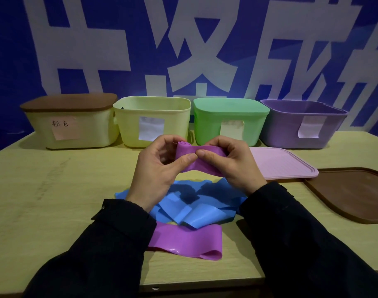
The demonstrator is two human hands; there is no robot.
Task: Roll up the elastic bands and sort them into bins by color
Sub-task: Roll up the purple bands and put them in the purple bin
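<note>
My left hand (156, 166), right hand (228, 162) both pinch partly rolled purple elastic band (196, 157) between them; roll end probably by left fingers.

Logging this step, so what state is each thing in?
Purple band: partly rolled, held by both hands.
Blue band: unrolled, on table.
Cream bin: lidded.
Yellow bin: open.
Green bin: lidded.
Purple bin: open.
Left hand: gripping.
Right hand: gripping.

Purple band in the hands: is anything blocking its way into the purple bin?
Nothing visible does. The purple bin at the far right stands open; a pink lid lies flat on the table in front of it. Both hands hold the purple band above the table.
</note>
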